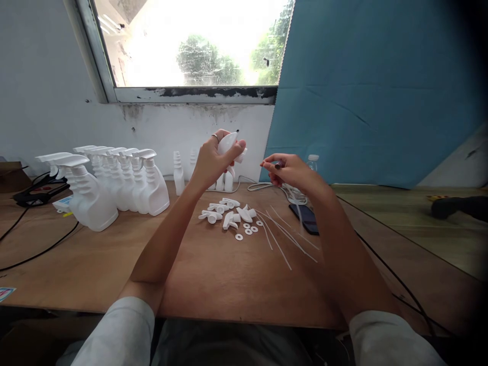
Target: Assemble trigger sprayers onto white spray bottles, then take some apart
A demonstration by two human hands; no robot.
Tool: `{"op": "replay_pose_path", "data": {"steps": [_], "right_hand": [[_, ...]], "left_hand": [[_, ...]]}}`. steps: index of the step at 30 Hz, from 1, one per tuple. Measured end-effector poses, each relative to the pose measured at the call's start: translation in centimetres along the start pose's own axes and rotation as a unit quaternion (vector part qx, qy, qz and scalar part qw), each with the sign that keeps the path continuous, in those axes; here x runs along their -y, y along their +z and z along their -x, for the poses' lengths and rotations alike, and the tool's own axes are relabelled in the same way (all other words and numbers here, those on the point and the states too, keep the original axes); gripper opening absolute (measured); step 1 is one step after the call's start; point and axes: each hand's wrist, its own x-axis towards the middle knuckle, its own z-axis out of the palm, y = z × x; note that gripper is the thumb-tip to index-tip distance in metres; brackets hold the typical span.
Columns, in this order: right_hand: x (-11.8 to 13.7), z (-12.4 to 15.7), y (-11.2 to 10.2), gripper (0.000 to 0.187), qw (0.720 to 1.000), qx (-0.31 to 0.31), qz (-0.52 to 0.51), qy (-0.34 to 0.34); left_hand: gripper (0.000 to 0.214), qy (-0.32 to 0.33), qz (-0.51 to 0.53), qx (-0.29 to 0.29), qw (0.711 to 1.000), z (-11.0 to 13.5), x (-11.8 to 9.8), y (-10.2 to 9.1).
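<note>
My left hand (217, 155) is raised above the table's back part, its fingers wrapped round a white trigger sprayer head (227, 144). A small dark dot shows at the head's upper tip. To the right, my right hand (287, 170) is closed with its fingertips together, around a dark pen-like stick (279, 164) seen partly end-on. Below the hands lies a small group of white trigger sprayer heads (230, 220). Several flat white washers (239, 237) and thin white dip tubes (280, 248) are spread beside them.
Finished-looking white spray bottles (95, 203) stand in rows at the left. Headless white bottles (178, 173) stand against the wall. A dark phone (307, 219) lies by my right forearm, near a white cable (263, 187). Black cords (49, 251) cross the wooden table (213, 284).
</note>
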Motion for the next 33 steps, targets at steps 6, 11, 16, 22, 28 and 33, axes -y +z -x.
{"op": "replay_pose_path", "data": {"steps": [6,11,16,22,28,33], "right_hand": [[-1.7,-0.7,-2.6,0.053,0.967,-0.094,0.233,0.035],[2.0,2.1,-1.6,0.064,0.99,-0.112,0.048,-0.071],[4.8,4.5,0.5,0.063,0.982,-0.037,-0.073,-0.17],[5.2,5.4,1.8,0.042,0.961,-0.057,-0.095,-0.253],[5.2,5.3,2.4,0.023,0.961,-0.056,-0.062,-0.265],[5.0,5.5,2.8,0.017,0.949,-0.095,0.046,-0.296]], "left_hand": [[0.016,-0.097,0.143,0.042,0.984,-1.3,2.3,-0.1],[0.012,-0.189,0.272,0.068,0.941,-2.0,4.1,-0.2],[0.012,-0.247,0.318,0.056,0.914,-2.0,4.1,0.0],[0.023,-0.234,0.273,0.001,0.933,-2.0,4.1,0.6],[0.028,-0.195,0.21,-0.051,0.957,-1.7,4.1,1.0],[0.025,-0.164,0.179,-0.091,0.966,-1.5,4.1,1.3]]}}
